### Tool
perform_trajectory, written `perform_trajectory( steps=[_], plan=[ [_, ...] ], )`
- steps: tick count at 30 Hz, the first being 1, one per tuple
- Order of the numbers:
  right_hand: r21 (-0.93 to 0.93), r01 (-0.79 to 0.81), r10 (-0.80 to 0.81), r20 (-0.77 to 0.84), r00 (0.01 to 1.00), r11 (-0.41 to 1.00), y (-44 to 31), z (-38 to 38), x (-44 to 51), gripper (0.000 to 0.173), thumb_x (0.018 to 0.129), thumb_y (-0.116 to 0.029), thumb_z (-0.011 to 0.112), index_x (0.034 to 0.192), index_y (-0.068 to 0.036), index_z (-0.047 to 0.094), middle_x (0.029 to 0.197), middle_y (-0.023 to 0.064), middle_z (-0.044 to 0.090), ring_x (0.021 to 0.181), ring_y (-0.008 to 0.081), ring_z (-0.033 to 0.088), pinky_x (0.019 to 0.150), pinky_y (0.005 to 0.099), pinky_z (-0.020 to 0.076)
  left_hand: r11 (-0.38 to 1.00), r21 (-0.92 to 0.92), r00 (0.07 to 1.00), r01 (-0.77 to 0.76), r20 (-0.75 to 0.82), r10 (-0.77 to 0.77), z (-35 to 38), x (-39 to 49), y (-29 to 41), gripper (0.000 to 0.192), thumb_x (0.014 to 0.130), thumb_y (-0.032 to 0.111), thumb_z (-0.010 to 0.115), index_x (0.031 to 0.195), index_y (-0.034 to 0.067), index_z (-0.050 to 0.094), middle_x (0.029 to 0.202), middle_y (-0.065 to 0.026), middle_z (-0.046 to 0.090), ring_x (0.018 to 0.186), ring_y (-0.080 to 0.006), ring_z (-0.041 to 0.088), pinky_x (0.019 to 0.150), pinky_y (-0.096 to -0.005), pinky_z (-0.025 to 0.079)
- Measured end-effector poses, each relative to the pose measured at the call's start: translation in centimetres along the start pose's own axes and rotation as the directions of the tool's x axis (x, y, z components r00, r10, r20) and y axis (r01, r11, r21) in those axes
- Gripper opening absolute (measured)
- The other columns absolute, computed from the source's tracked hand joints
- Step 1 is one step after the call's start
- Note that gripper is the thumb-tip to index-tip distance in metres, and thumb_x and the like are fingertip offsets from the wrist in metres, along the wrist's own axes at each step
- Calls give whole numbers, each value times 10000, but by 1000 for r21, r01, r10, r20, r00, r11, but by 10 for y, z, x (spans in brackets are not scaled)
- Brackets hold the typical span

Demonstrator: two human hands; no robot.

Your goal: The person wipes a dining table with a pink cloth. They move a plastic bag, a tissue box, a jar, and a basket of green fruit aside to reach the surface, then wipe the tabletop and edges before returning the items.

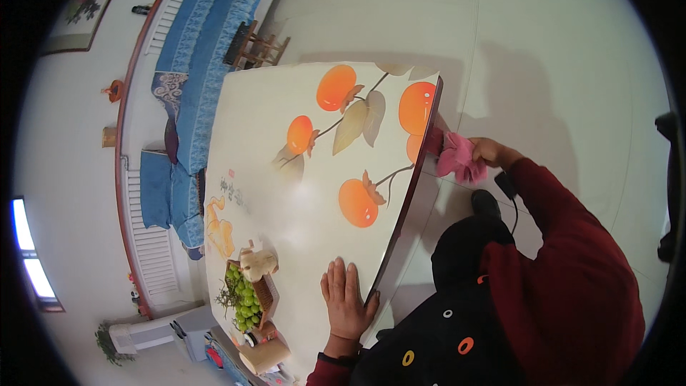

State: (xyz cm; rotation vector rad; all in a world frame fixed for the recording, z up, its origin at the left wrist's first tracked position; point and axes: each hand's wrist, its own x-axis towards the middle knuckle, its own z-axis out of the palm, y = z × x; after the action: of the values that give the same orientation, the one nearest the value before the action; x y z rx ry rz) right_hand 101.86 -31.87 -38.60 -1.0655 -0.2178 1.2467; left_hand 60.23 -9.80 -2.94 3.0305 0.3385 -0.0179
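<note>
My right hand [486,152] grips a crumpled pink cloth [459,160] beside the dark side edge [411,193] of a table. Part of the cloth is close to a dark red piece under the tabletop; whether they touch I cannot tell. Palm down, my left hand [343,300] rests on the glossy tabletop [300,209] near that edge, its thumb out over the rim. The top is cream, printed with orange persimmons and leaves.
On the table stand a woven basket [266,300] of green grapes [246,300], a plush toy [258,264] and a tan cylinder [263,356]. A blue sofa [201,64] and a wooden stool [257,48] lie beyond. A black cable [516,217] hangs near my right sleeve.
</note>
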Motion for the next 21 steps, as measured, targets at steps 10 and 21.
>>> perform_trajectory(
  steps=[10, 21],
  plan=[
    [-30, 388, -381, -270, 884, 921, -124, 70, -121, 624, 822, 58, 466, 1436, -32, 534, 1296, 140, 647, 1120, 325, 668, 925, 419, 576, 999, -42, 997, 8, -76, -11, -4, -3, 7, 856, 813, 274, 814, 1535, 20, 431, 1611, -257, 379, 1486, -452, 361, 1197, -599, 266],
    [-455, 476, -598, -169, 783, 752, -236, 252, -123, 558, 942, -52, 511, 1496, -7, 461, 1505, 184, 539, 1387, 345, 521, 1163, 432, 426, 997, -73, 989, 11, -150, -22, 0, -10, 5, 855, 811, 280, 830, 1534, 38, 442, 1622, -231, 382, 1497, -423, 362, 1207, -578, 275]
  ],
)
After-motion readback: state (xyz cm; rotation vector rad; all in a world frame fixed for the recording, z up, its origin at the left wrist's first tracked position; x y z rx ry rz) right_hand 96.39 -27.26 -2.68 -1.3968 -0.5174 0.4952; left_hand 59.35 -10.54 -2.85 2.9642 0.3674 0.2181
